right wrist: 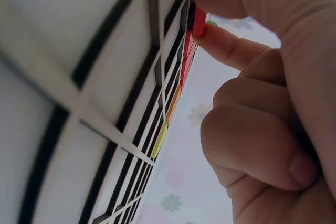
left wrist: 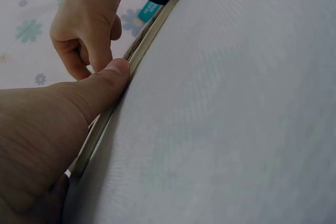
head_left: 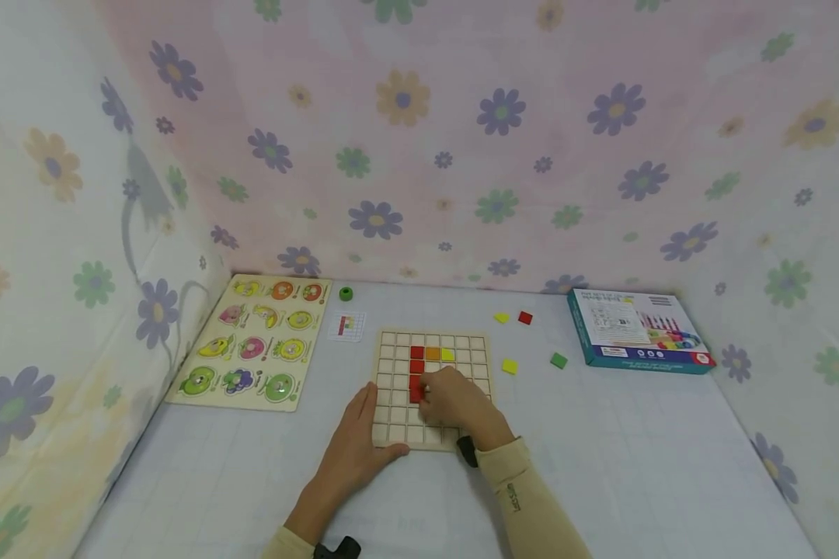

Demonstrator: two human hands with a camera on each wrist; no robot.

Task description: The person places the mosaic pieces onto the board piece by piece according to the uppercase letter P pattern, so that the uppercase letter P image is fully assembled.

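Note:
A wooden grid board (head_left: 400, 435) lies flat on the table, its cells open squares. Red tiles (head_left: 417, 366) run down one column, with an orange tile (head_left: 433, 353) and a yellow tile (head_left: 447, 354) beside the top one. My right hand (head_left: 454, 397) is over the board, thumb and forefinger pinching a red tile (right wrist: 200, 22) that stands tilted at the cells in the right wrist view. My left hand (head_left: 355, 446) touches the board's near left corner, fingers straight along the left side and thumb (left wrist: 113, 74) pressed to the front edge.
Right of the board lie loose yellow (head_left: 509, 366), red (head_left: 525, 317) and green (head_left: 558, 360) tiles. A blue box (head_left: 639, 330) stands farther right. On the left are a fruit puzzle board (head_left: 252, 373), a small pattern card (head_left: 356, 330) and a green bead (head_left: 346, 293). Flowered cloth walls surround the table.

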